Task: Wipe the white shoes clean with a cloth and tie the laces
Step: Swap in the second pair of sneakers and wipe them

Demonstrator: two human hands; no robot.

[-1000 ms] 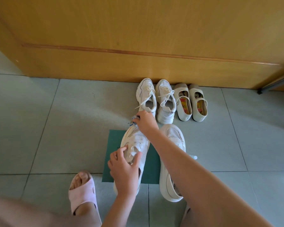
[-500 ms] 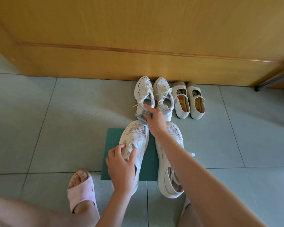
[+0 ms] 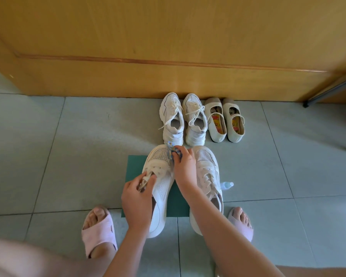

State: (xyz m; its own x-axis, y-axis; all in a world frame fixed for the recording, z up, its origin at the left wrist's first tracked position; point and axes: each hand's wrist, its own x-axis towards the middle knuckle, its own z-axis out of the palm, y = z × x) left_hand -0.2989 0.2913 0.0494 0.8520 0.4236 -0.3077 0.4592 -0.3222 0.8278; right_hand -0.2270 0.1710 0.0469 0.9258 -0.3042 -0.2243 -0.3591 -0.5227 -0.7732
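Two white mesh sneakers stand side by side on a green mat (image 3: 134, 166). My left hand (image 3: 137, 198) grips the left sneaker (image 3: 160, 188) at its laces and tongue. My right hand (image 3: 185, 166) holds a small blue patterned cloth (image 3: 173, 151) against the toe of that left sneaker, on its inner side. The right sneaker (image 3: 208, 172) lies beside my right forearm with its laces loose.
A second pair of white lace-up sneakers (image 3: 183, 118) and a pair of cream strap shoes (image 3: 225, 120) stand against the wooden door (image 3: 168, 47). A small clear bottle (image 3: 227, 184) lies right of the right sneaker. My feet in pink slippers (image 3: 99, 230) flank the mat.
My right hand with the cloth has moved from the tip of the left sneaker's toe back toward me along its inner side. The view has shifted, so both slippered feet show.
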